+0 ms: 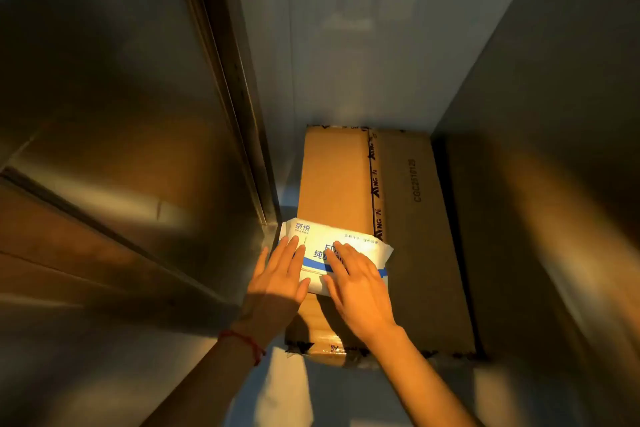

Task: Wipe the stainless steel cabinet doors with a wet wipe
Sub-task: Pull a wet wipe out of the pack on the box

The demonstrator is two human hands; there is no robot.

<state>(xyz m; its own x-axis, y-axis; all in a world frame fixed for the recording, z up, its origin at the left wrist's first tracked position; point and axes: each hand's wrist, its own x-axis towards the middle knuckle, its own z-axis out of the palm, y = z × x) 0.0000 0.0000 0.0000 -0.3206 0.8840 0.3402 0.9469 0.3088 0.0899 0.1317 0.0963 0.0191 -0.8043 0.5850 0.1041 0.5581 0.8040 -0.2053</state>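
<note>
A white and blue pack of wet wipes [360, 239] lies on the near left part of a cardboard box [408, 218]. My left hand [277, 281] rests flat on the pack's left end, fingers spread. On the pack's middle and right lies my right hand [356, 284], also flat with fingers extended. Neither hand closes around the pack. Stainless steel cabinet doors [114, 107] fill the left side, seen from above at a steep angle. No loose wipe is visible.
The taped box sits on the floor between the steel cabinet on the left and a grey steel panel [554, 114] on the right. A pale wall [363, 45] stands behind the box. A red string circles my left wrist [242, 340].
</note>
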